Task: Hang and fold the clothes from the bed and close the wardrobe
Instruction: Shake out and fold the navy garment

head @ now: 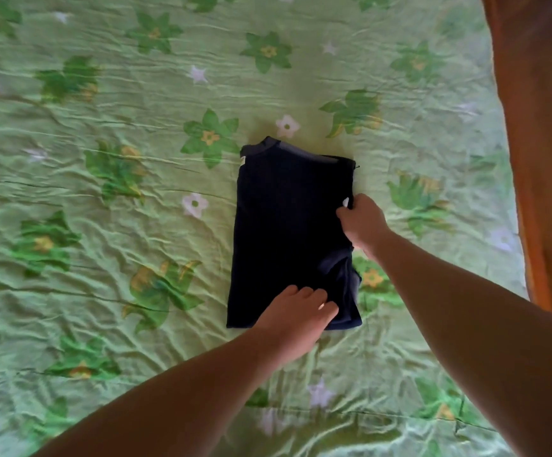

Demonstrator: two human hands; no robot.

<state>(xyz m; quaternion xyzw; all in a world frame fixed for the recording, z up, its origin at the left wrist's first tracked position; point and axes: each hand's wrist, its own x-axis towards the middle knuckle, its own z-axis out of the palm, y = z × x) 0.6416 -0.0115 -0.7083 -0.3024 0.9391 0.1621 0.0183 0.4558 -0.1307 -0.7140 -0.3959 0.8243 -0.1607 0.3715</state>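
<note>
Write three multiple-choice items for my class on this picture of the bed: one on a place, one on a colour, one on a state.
1. Where does the right hand hold the garment?
A. at its right edge
B. at its collar
C. at its left edge

2. What colour is the bedsheet?
A. red
B. green with flowers
C. plain white

3. What state is the garment in?
A. hanging on a hanger
B. crumpled in a heap
C. folded into a rectangle, lying flat

Key:
1 A, since the right hand's fingers pinch the fabric at the right edge.
2 B, since green cloth printed with flowers fills the view around the garment.
3 C, since the garment's sides are straight and it lies flat on the bedsheet.
</note>
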